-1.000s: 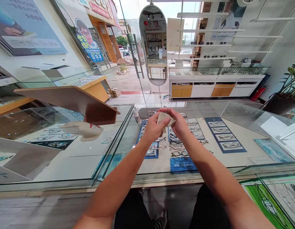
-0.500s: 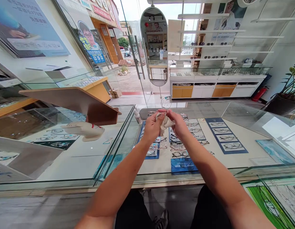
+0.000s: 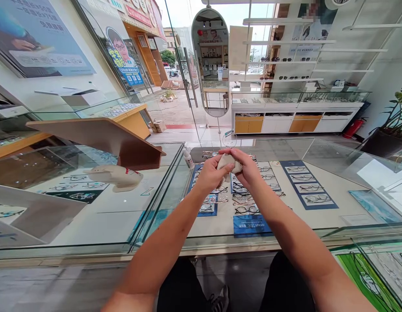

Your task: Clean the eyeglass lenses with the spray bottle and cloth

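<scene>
A bunched beige cloth (image 3: 225, 161) is gripped between my two hands above the glass counter. My left hand (image 3: 210, 174) pinches it from the left, thumb lying across the fabric. From the right, my right hand (image 3: 246, 167) curls its fingers around the cloth's other side. Whatever the cloth may wrap is hidden by fabric and fingers. Below my hands, several eyeglasses (image 3: 246, 210) lie in rows inside the display case. A small white bottle (image 3: 188, 159) stands just left of my hands.
A brown wooden stand (image 3: 99, 134) and a beige hand-shaped display form (image 3: 118, 177) are on the left counter. A blue tray (image 3: 308, 185) of eyeglasses lies at right. An oval mirror (image 3: 210, 65) stands beyond the counter. Glass panel edges (image 3: 155, 195) divide the cases.
My hands have shifted slightly right and turned around the cloth. My left thumb now lies across the cloth, which shows as a rounder, smoother bunch.
</scene>
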A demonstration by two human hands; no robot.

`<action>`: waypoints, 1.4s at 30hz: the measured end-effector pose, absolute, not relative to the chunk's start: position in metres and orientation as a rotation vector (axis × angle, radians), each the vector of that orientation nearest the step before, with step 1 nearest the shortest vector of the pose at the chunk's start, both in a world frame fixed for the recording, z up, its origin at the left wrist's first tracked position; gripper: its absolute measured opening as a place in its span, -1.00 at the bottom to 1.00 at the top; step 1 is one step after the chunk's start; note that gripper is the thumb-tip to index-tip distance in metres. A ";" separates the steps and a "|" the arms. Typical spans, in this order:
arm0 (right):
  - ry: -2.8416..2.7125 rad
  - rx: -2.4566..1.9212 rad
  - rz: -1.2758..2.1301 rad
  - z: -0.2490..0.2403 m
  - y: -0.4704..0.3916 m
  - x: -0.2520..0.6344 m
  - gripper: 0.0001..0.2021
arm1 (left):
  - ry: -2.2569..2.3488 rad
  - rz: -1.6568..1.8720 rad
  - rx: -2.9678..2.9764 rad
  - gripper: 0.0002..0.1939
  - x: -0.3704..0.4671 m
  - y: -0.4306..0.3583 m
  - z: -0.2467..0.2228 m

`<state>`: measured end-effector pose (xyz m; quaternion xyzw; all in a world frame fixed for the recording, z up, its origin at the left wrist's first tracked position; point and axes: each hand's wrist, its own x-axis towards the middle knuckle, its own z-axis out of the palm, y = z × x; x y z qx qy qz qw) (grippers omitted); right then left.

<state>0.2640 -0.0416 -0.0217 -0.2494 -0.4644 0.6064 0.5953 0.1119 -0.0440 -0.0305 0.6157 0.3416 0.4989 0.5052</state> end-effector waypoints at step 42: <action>-1.033 -0.582 1.410 -0.023 -0.038 0.264 -0.66 | 0.762 1.272 1.376 -0.33 0.115 -0.040 -0.033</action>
